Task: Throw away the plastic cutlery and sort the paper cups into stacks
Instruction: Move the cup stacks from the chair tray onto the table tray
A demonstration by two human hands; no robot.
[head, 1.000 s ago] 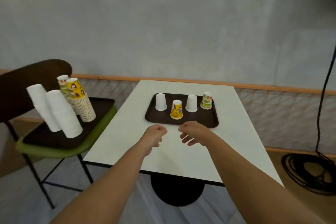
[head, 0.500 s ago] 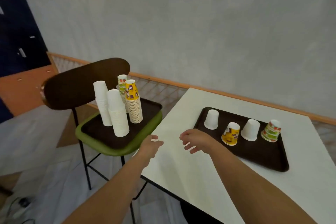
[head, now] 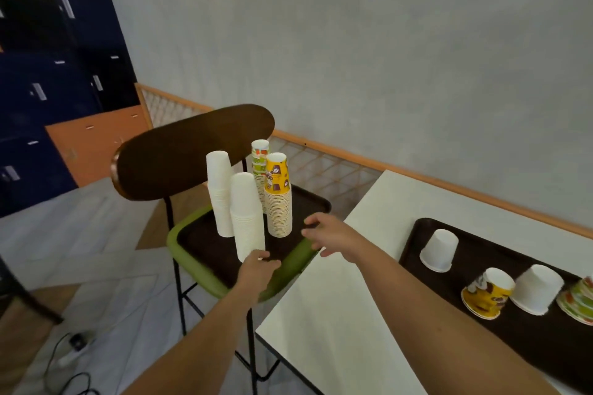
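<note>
Where the dark blue lockers [head: 48, 90] fill the far left, a cable [head: 73, 349] trails over the floor below them. Next comes a chair [head: 192, 151] with a brown backrest and a green seat, and a dark tray [head: 205, 244] lies on that seat. Four stacks of paper cups stand upside down on it: a tall white stack [head: 219, 196] at the back left, a nearer white stack [head: 247, 218] towards the front, a green-patterned stack [head: 260, 163] at the back, and a yellow stack [head: 278, 199] just beside it.

The left grip [head: 256, 269] sits at the front rim of this tray, by the foot of the nearer white stack. Its fingers are curled out of my sight, so I cannot tell whether they hold anything. The right grip [head: 333, 237] hovers over the tray's right edge, fingers spread, nothing in it.

Further right stands the white bench [head: 337, 314], carrying a second dark tray [head: 481, 253]. On it four cups rest upside down in a row: a white cup [head: 439, 250], a yellow cup [head: 486, 297], a second white cup [head: 537, 292] and a green-patterned cup [head: 579, 301], cut off at the edge.
</note>
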